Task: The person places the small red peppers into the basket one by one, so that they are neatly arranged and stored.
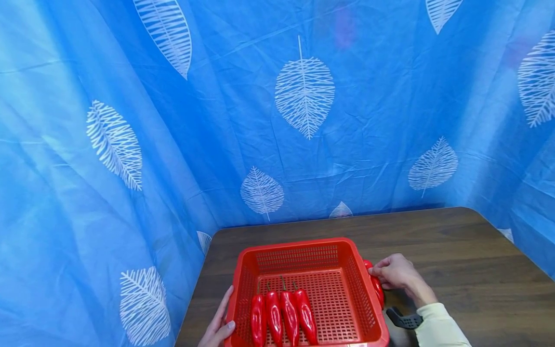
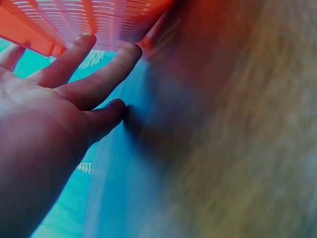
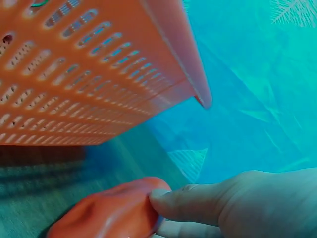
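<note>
A red plastic basket [image 1: 303,244] with slotted walls sits on the table. Four is avoided: several glossy red chili peppers [image 1: 274,315] lie side by side in its left half, green stems pointing away. Against the basket's left wall rests my left hand [image 1: 218,320]; in the left wrist view its fingers [image 2: 101,82] are spread and fairly straight along the slotted side. Just outside the right wall, my right hand [image 1: 400,274] pinches the end of another red chili pepper [image 1: 378,289]. The right wrist view shows the thumb on top of this pepper [image 3: 111,210], fingers mostly hidden beneath.
The dark wood table [image 1: 468,270] extends to the right of the basket and behind it. A blue curtain [image 1: 360,120] with white leaf prints hangs around the far and side edges. My right wrist wears a black band [image 1: 404,319].
</note>
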Demonstrator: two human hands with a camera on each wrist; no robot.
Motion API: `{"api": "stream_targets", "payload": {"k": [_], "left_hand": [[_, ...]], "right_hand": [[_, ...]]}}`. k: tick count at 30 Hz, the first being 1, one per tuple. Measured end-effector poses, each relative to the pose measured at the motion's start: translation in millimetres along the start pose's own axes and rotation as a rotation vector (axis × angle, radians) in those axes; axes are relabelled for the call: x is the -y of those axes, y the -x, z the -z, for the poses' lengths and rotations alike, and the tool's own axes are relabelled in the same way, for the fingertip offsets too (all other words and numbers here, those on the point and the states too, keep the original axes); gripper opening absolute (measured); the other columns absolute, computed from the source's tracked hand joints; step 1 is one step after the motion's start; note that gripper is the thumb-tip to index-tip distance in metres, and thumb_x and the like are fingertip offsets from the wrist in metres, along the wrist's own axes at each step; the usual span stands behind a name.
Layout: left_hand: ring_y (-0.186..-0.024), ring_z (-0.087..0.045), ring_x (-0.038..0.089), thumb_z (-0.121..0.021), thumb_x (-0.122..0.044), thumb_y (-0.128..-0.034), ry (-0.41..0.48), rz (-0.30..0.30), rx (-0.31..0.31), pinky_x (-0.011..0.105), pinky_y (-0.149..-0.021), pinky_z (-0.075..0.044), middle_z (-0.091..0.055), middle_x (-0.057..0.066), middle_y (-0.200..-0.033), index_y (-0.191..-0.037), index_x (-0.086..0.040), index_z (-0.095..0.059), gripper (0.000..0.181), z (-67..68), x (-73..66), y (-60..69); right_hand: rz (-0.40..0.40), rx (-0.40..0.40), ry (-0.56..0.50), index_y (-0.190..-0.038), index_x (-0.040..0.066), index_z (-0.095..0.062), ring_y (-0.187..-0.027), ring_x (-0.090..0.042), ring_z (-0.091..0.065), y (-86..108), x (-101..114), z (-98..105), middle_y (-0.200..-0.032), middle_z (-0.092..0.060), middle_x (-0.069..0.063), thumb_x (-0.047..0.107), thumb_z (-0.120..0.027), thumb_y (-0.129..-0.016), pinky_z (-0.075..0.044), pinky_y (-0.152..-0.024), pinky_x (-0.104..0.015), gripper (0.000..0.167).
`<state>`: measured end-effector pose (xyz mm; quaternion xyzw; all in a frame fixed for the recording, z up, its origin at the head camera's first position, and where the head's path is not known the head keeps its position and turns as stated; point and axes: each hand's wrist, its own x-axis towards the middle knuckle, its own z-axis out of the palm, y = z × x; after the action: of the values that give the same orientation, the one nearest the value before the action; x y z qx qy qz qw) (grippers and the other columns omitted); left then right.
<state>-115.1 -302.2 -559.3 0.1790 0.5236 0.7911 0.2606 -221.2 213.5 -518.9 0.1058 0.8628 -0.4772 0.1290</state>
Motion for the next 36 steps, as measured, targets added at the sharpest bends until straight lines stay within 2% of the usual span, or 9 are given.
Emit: {"api": "stream_targets", "payload": {"k": [6, 16, 24, 32, 36], "left_hand": [[-0.149, -0.053, 0.012, -0.036, -0.014, -0.1186, -0.002, -0.019, 0.013, 0.044, -0.123, -0.049, -0.045, -0.021, -0.159, -0.158, -0.071, -0.032, 0.069, -0.3, 0.7, -0.4], [-0.147, -0.054, 0.012, -0.036, -0.017, -0.1192, 0.004, 0.026, -0.019, 0.045, -0.122, -0.050, -0.045, -0.019, -0.158, -0.151, -0.073, -0.037, 0.064, 1.9, 2.3, -0.5], [-0.147, -0.054, 0.012, -0.035, -0.016, -0.1191, -0.002, 0.019, -0.008, 0.045, -0.122, -0.050, -0.044, -0.018, -0.158, -0.152, -0.075, -0.036, 0.067, 2.2, -0.1, -0.4], [-0.148, -0.053, 0.012, -0.035, -0.013, -0.1186, -0.007, -0.019, 0.019, 0.043, -0.122, -0.050, -0.046, -0.019, -0.158, -0.155, -0.073, -0.035, 0.069, -0.6, -0.9, -0.4], [-0.149, -0.053, 0.012, -0.036, -0.014, -0.1185, -0.025, -0.034, 0.010, 0.044, -0.122, -0.050, -0.045, -0.018, -0.160, -0.161, -0.069, -0.027, 0.070, -2.0, -1.3, -0.4]], "right_hand": [[0.005, 0.023, -0.013, -0.116, -0.010, -0.077, -0.074, -0.017, -0.074, 2.8, -2.3, 11.4, -0.088, -0.077, -0.009, 0.014, -0.076, -0.103, -0.069, -0.071, -0.036, 0.028], [-0.003, 0.056, -0.075, -0.132, -0.014, -0.068, -0.089, -0.023, -0.079, 11.3, -1.6, 45.5, -0.103, -0.081, -0.012, 0.024, -0.077, -0.103, -0.070, -0.082, -0.042, 0.047], [0.091, 0.059, -0.099, -0.140, -0.017, -0.061, -0.097, -0.031, -0.082, 23.7, 16.1, 73.2, -0.113, -0.081, -0.020, 0.026, -0.073, -0.106, -0.069, -0.088, -0.046, 0.056], [0.156, 0.078, -0.107, -0.143, -0.018, -0.059, -0.102, -0.033, -0.082, 36.4, 36.5, 78.1, -0.119, -0.079, -0.023, 0.027, -0.073, -0.107, -0.069, -0.088, -0.045, 0.060], [0.198, 0.104, -0.121, -0.142, -0.018, -0.060, -0.103, -0.032, -0.082, 42.1, 46.1, 73.8, -0.119, -0.080, -0.023, 0.026, -0.072, -0.107, -0.069, -0.088, -0.045, 0.057]]}}
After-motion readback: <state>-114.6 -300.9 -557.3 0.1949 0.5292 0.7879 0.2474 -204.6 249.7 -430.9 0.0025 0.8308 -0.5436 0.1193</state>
